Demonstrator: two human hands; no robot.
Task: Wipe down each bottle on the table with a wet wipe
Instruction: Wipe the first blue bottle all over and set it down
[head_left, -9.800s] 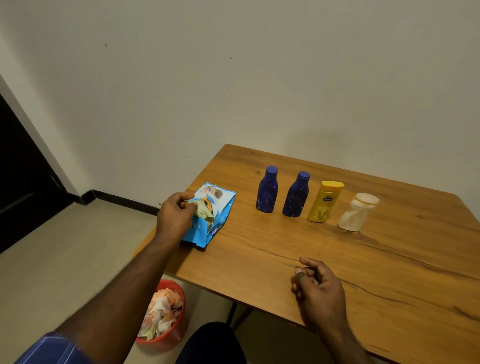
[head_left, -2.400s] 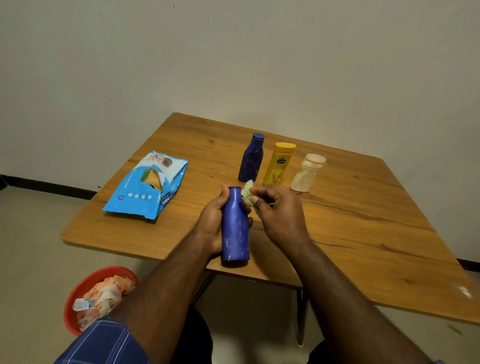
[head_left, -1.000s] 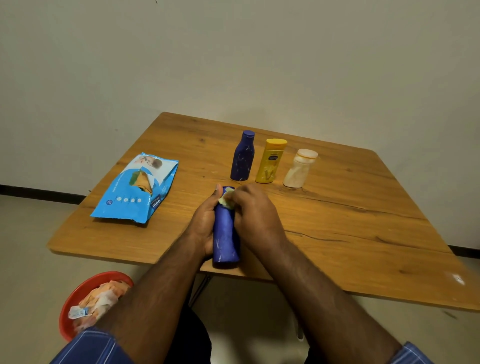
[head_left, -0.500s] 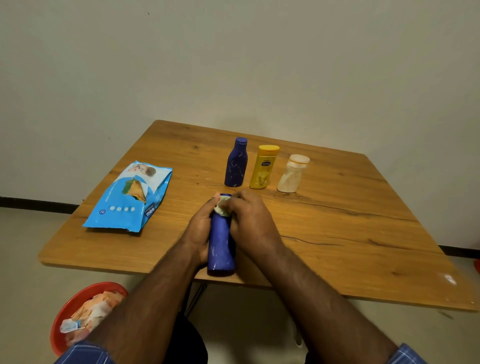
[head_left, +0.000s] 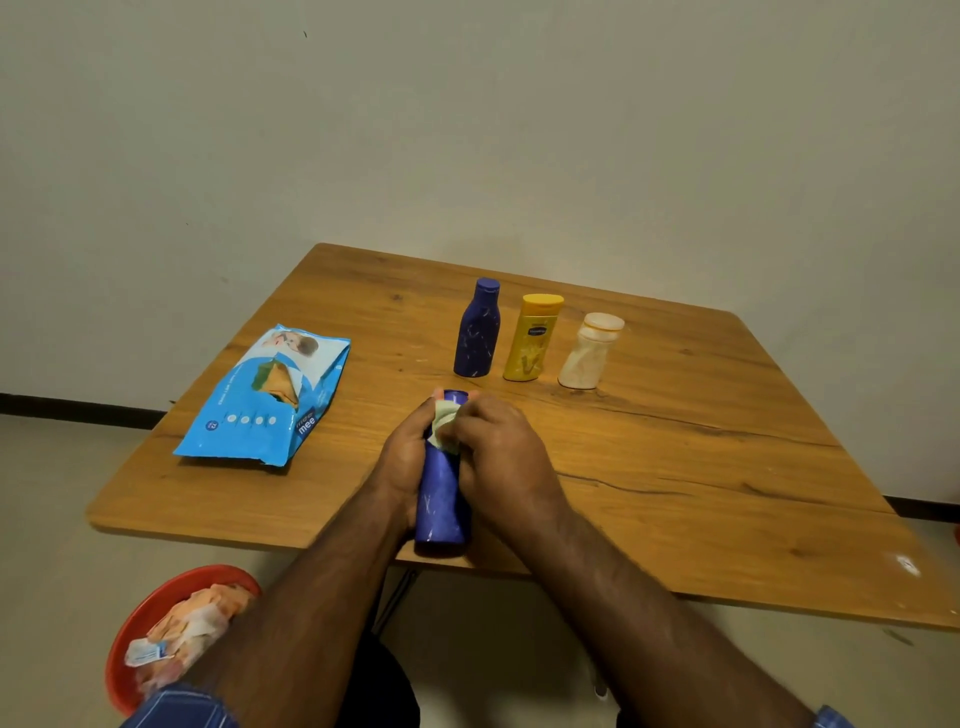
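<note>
My left hand (head_left: 402, 457) grips a dark blue bottle (head_left: 440, 501) over the near edge of the wooden table (head_left: 675, 467), cap pointing away from me. My right hand (head_left: 501, 457) presses a pale green wet wipe (head_left: 445, 427) against the bottle's neck, fingers curled round it. Farther back stand three bottles in a row: a second dark blue bottle (head_left: 478, 330), a yellow bottle (head_left: 535, 338) and a cream bottle (head_left: 589, 351). A blue wet-wipe pack (head_left: 270, 395) lies flat at the table's left.
A red bin (head_left: 156, 629) holding several crumpled used wipes sits on the floor at my lower left. A plain wall runs behind the table.
My right hand has kept rubbing the wipe around the held bottle's neck, and the wipe now shows more between my hands. The view has shifted slightly; the standing bottles are unchanged.
</note>
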